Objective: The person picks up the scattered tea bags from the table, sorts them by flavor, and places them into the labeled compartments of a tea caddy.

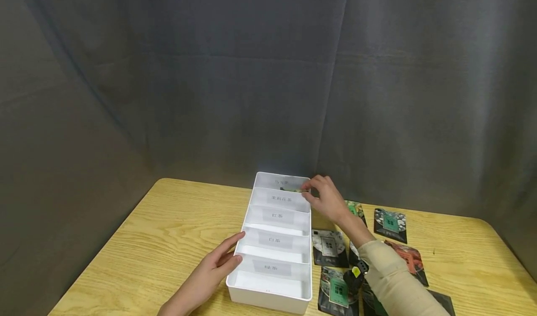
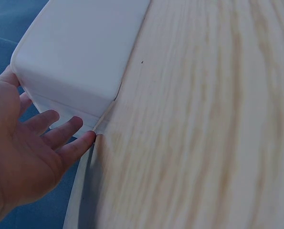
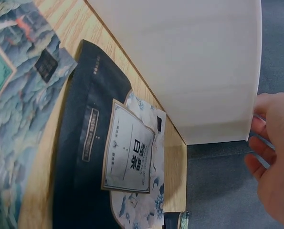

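Pinching a likely light, pliable sachet (image 1: 293,190), best held by its edge, the right hand (image 1: 328,202) is at the far end of the tray (image 1: 268,301), the left hand (image 1: 213,265) spread against its side.

Bare hands (image 1: 329,204); a cream right sleeve (image 1: 392,276); a black wrist camera (image 1: 353,282) with a yellow patch (image 1: 356,272).

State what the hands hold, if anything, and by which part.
Right hand: a packet, apparently pinched by its right end. Left hand: nothing gripped; it touches the box's left side.
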Demonstrator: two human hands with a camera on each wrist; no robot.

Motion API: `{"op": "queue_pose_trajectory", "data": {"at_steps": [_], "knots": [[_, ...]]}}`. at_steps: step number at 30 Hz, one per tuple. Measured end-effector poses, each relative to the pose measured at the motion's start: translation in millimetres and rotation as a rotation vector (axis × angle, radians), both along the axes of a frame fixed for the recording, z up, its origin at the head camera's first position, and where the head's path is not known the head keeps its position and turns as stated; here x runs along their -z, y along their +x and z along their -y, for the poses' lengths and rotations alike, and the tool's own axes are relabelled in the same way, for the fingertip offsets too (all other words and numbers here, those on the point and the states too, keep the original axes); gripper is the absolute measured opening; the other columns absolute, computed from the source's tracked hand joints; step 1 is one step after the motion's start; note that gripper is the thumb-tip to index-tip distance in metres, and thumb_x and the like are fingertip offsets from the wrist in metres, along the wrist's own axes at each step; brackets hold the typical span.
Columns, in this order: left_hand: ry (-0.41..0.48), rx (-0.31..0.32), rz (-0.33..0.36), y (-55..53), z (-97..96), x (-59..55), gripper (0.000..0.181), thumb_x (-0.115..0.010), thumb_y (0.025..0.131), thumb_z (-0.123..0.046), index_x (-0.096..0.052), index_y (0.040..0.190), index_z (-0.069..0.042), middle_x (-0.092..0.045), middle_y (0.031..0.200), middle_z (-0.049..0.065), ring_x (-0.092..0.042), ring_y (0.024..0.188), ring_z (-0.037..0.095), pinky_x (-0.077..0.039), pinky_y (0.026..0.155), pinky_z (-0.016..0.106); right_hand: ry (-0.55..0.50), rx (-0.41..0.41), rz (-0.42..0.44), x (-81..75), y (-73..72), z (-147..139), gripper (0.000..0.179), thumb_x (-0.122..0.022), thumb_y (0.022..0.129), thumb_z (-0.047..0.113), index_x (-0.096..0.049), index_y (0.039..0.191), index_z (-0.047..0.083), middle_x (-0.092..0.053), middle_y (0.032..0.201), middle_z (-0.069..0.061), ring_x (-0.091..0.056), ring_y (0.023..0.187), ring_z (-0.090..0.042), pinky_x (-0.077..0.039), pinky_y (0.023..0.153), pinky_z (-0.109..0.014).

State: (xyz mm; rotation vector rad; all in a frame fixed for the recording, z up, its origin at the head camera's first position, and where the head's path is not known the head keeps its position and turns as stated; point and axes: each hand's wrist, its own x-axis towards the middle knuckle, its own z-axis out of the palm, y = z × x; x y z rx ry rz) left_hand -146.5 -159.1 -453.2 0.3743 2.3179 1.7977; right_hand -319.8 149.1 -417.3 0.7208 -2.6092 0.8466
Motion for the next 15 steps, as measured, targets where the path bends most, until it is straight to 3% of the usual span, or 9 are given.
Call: {"op": "queue_pose_trajectory", "data": {"at_steps": [15], "knots": [[-0.014,-0.009,0.022,-3.4,-0.1,-0.6,0.054,-0.054,0.102,-0.041,-0.038,0.152,-0.032,-0.030,0.161,0.007,-0.043,0.140,0.035,-0.047,0.109,0.038,-0.086,0.023,0.037,-4.9,-1.8,-18,0.025,-0.061,0.101,0.026,-0.073,0.111,0.007,-0.064,0.111,-0.008,-0.051,0.106,-0.027,-0.046,0.089,-0.046]]}}
